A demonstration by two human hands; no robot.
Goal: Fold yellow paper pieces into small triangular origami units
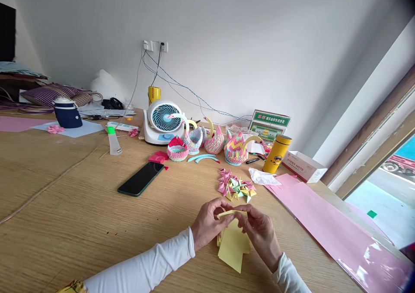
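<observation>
My left hand (pixel 207 222) and my right hand (pixel 259 230) meet over the wooden table (pixel 81 215). Both pinch a small yellow paper strip (pixel 231 213) between their fingertips. Under them lies a stack of yellow paper sheets (pixel 232 245). Just beyond my fingers sits a pile of folded pink, yellow and green paper pieces (pixel 236 186). Both arms wear white sleeves.
A black phone (pixel 140 178) lies to the left. Paper origami swans (pixel 207 141) stand before a small white fan (pixel 162 122). A yellow tumbler (pixel 277 153), a sticky-note box (pixel 303 165), crumpled tissue (pixel 263 177) and a glue bottle (pixel 113 140) are nearby. Pink sheets (pixel 327 228) cover the right.
</observation>
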